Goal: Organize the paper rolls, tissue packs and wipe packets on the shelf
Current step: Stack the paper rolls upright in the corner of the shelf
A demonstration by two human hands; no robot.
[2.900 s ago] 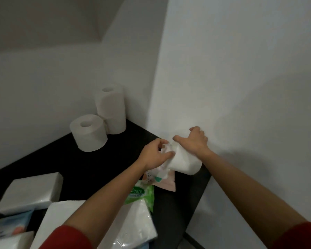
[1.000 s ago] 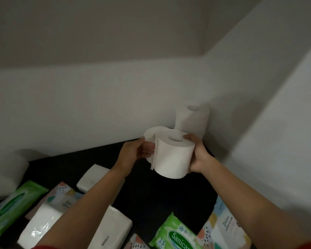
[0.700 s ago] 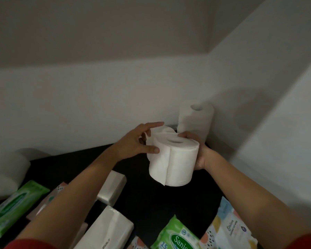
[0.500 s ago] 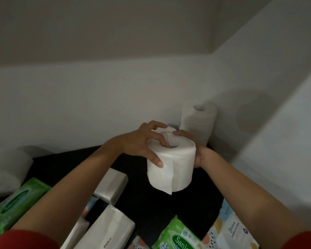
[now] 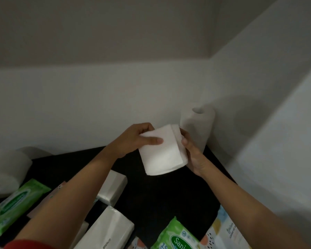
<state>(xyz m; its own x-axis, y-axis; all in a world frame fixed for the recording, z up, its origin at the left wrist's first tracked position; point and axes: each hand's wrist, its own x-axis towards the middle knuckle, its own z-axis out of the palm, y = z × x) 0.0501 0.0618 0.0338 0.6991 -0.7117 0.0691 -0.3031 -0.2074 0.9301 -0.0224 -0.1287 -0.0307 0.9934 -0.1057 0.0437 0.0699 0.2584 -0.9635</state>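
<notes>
**Roll tipped in both hands, just short of the corner roll**

Half a second ago the roll (image 5: 162,150) stood upright in my grip, core hole up, with a loose flap hanging off its front; now it is tipped so its curved side faces the camera, the hole is out of sight and the flap lies flat against the wraps. I read that as the loose end smoothed down; the roll looks ready to be set down but is not yet placed.

It hangs above the shelf (image 5: 169,198), just in front and to the left of the corner roll (image 5: 197,128); whether the two touch I cannot tell. My left hand (image 5: 131,142) grips its upper left edge; the thumb lies flat across the face, pinning the sheet, and the other fingers (image 5: 142,128) curl over the top behind it. My right hand (image 5: 192,155) cups the right end; its fingers (image 5: 184,141) are wrapped round that side, between the roll and the corner roll; so both hands are closed on it.

Well to the left of the corner roll lies another roll, the far roll (image 5: 5,171); below and left of it a tissue pack (image 5: 113,187) and a wipe packet (image 5: 176,238) lie among others, unsorted; most of the tidying, I judge, is still ahead.
</notes>
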